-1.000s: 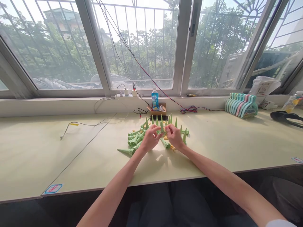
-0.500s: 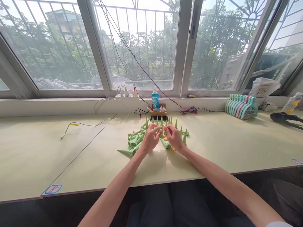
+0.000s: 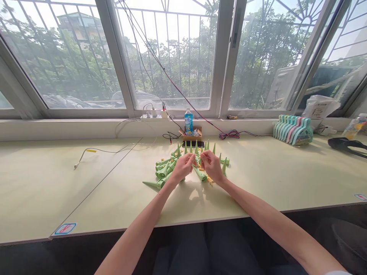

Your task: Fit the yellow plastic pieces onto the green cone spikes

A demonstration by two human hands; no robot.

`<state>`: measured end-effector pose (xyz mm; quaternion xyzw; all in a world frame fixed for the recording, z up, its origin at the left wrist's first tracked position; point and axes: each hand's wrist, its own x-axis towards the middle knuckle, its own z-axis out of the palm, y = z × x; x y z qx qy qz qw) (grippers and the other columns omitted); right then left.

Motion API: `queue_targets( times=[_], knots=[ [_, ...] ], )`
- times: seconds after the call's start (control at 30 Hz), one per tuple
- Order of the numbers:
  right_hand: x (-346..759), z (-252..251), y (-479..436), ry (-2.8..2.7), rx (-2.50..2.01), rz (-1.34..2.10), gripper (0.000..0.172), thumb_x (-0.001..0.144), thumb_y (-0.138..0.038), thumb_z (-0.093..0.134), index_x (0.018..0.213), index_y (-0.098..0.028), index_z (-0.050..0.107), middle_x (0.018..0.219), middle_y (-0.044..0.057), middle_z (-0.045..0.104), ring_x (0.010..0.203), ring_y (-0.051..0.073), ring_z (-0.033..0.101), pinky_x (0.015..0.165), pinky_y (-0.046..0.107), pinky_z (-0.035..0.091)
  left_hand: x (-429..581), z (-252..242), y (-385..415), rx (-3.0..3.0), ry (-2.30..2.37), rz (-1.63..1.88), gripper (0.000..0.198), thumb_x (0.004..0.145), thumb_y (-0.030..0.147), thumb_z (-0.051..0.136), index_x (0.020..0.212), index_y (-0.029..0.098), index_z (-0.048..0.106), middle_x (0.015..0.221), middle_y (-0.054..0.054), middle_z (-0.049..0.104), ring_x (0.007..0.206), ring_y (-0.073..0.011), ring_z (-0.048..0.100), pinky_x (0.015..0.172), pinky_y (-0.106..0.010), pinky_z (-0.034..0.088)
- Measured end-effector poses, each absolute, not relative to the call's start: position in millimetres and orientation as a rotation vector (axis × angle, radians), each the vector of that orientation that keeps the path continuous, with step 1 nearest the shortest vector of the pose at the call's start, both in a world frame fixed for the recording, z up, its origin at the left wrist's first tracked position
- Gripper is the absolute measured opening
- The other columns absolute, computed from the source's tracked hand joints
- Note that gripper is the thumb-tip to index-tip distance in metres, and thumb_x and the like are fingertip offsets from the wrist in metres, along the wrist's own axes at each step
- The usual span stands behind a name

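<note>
My left hand and my right hand are raised close together over a heap of green plastic spikes. The fingers of both are pinched, with a small gap between the two hands. Whatever is in their tips is too small to make out. Left of my left hand, several green spikes lie on their sides. Behind and right of the hands, others, such as one green spike, stand point up. Small yellow plastic pieces are scattered under and beside my right hand.
A phone, a small cardboard box and a blue bottle are behind the spikes. Hangers, a black strap and another bottle stand at the right. A white cable lies left.
My left fingers have curled in from a more stretched pose, and the fingertips have drawn slightly apart. The spikes on the table look unchanged.
</note>
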<state>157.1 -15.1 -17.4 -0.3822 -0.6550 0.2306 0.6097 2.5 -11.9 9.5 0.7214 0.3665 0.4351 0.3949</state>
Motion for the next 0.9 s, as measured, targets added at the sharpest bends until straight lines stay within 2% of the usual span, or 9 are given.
queue_targets(
  times=[0.4,0.63,0.9],
  knots=[
    [158.5,-19.5,-12.5,-1.544,-0.934,0.514,0.031,0.094,-0.047,0.044,0.079,-0.021,0.051,0.054,-0.004,0.049,0.043,0.01,0.044,0.045,0.024,0.037,-2.2,3.3,-5.8,1.921,0.968,1.179,0.049,0.083,0.055,0.059,0.113,0.016,0.058,0.073,-0.001,0.059,0.051,-0.0089,0.052,0.045,-0.02,0.042],
    [160.2,-24.9,-7.7,-1.532,-0.966,0.511,0.031,0.095,-0.047,0.043,0.078,-0.022,0.05,0.051,-0.005,0.044,0.044,0.012,0.042,0.045,0.024,0.033,-0.2,2.1,-8.1,2.119,1.001,1.288,0.038,0.084,0.045,0.061,0.113,0.019,0.06,0.098,-0.006,0.061,0.056,-0.0063,0.053,0.051,-0.021,0.047],
    [160.3,-24.0,-7.5,-1.55,-1.011,0.484,0.034,0.095,-0.047,0.042,0.073,-0.022,0.048,0.05,-0.005,0.042,0.044,0.012,0.04,0.046,0.024,0.032,1.1,1.5,-9.7,2.208,0.944,1.301,0.032,0.086,0.033,0.06,0.116,0.021,0.058,0.115,-0.009,0.061,0.058,-0.0056,0.053,0.048,-0.018,0.046]
  ],
)
